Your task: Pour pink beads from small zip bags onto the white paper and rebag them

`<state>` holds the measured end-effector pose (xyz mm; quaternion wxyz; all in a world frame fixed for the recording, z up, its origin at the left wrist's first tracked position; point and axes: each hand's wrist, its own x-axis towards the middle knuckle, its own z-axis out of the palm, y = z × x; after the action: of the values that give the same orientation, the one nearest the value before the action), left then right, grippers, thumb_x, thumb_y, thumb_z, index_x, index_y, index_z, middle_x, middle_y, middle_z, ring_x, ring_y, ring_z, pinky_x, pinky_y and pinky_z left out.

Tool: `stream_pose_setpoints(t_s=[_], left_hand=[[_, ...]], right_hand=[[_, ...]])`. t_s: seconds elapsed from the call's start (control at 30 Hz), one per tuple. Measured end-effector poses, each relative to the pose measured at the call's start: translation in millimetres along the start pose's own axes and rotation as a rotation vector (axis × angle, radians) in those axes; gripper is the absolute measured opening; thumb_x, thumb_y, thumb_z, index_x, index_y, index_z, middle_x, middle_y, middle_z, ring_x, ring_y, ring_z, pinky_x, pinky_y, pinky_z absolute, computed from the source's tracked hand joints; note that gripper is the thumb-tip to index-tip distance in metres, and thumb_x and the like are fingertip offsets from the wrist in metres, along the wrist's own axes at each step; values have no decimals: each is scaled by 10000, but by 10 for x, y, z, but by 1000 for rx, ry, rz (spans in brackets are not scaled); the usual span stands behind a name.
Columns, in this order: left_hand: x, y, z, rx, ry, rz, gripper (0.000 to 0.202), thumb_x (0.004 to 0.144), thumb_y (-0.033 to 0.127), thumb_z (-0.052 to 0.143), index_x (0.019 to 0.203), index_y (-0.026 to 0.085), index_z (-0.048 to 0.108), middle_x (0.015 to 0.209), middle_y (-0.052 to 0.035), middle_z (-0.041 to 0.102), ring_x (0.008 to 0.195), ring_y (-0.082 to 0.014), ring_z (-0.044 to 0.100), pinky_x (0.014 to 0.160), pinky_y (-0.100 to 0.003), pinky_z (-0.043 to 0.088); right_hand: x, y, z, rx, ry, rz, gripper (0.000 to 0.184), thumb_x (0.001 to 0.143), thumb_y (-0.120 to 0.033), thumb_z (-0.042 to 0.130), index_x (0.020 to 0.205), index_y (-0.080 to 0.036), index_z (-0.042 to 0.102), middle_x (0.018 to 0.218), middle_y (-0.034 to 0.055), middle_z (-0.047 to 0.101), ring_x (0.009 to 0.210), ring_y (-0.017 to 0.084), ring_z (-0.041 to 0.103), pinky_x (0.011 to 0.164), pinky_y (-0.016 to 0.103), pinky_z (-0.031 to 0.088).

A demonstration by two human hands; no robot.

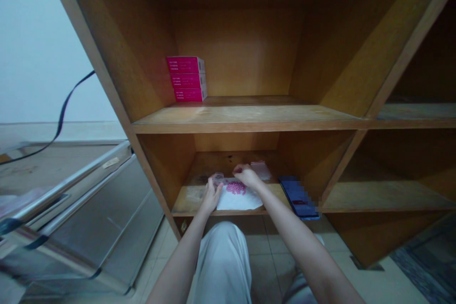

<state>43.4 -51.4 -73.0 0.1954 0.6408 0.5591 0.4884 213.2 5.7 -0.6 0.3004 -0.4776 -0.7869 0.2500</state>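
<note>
Pale trousers [224, 261] cover a bent knee at the bottom, with a bare forearm reaching forward on each side of it. Ahead, on the lower shelf [188, 199] of a wooden cabinet, a cluster of small pink beads [235, 187] lies on a sheet of white paper [240, 203] near the front edge. The left hand [213, 193] is partly closed, its fingers and thumb about a small clear cup [218, 179] at the paper's left corner. The right hand [245, 175] is above the far side of the paper, just beyond the beads, its fingers curled together; whether they pinch anything, I cannot tell. Just behind that hand lies a small clear bag [261, 170] with a reddish strip along its top. Farther right, a blue phone [297, 197] rests at the shelf's edge, part of it blurred into blocks, so nothing on it can be read. On the upper shelf [242, 115], three pink boxes [188, 80] are stacked at the left; each has lines of white print on its front, too small to read, and a pale end panel with darker marks. At far left, a metal-framed glass case [117, 218] bears a pale label [110, 163], its writing illegible.
</note>
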Motion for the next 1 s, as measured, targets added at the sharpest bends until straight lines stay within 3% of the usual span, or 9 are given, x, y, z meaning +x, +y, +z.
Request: stream_pose_setpoints(t_s=[0.1, 0.23, 0.4, 0.5, 0.7, 0.83, 1.0], left_hand=[[-3, -9, 11, 18, 3, 18, 415, 800, 399, 399, 1137, 161, 355, 1072, -122, 516, 1003, -206, 489, 863, -369, 360], [-5, -32, 31, 42, -5, 30, 428, 802, 396, 392, 1152, 156, 333, 1102, -133, 495, 1022, -209, 475, 870, -377, 357], [-10, -38, 35, 73, -14, 27, 427, 799, 396, 398, 1149, 160, 334, 1100, -133, 495, 1027, -213, 473, 862, -382, 365], [-15, -30, 30, 61, -15, 36, 418, 803, 390, 392, 1150, 165, 334, 1097, -131, 501, 1031, -210, 476, 863, -379, 366], [-11, -19, 20, 19, 7, 48, 426, 797, 385, 413, 1159, 170, 346, 1130, -128, 499, 1049, -208, 475, 889, -379, 346], [-3, -15, 20, -2, 7, 63, 412, 799, 367, 420, 1159, 178, 353, 1121, -122, 508, 1036, -205, 482, 885, -384, 349], [-1, -22, 25, -8, 3, 50, 412, 795, 360, 433, 1157, 181, 353, 1113, -121, 509, 1034, -209, 479, 877, -392, 354]], right_hand=[[80, -201, 59, 110, 17, -42, 133, 706, -176, 522, 771, -124, 625, 759, 46, 655, 691, 111, 582, 632, 173, 408], [99, -381, 160, 94, -77, -65, 138, 700, -156, 527, 771, -114, 637, 756, 55, 657, 658, 114, 574, 579, 174, 395], [71, -452, 192, 1, -214, -66, 155, 718, -199, 535, 758, -113, 658, 739, 63, 658, 636, 125, 561, 536, 186, 367], [81, -440, 130, 59, -269, -79, 214, 762, -250, 493, 770, -118, 661, 724, 55, 657, 600, 116, 550, 516, 186, 362], [60, -227, -104, 175, -190, -66, 215, 756, -214, 471, 829, -120, 650, 782, 53, 661, 629, 112, 556, 577, 192, 396], [-60, 39, -193, -37, -208, -38, 190, 701, -126, 482, 753, -124, 665, 744, 65, 664, 624, 122, 556, 566, 195, 376], [-217, 295, -132, -238, -291, 48, 184, 652, -90, 488, 673, -131, 667, 699, 71, 668, 578, 124, 550, 511, 198, 332]])
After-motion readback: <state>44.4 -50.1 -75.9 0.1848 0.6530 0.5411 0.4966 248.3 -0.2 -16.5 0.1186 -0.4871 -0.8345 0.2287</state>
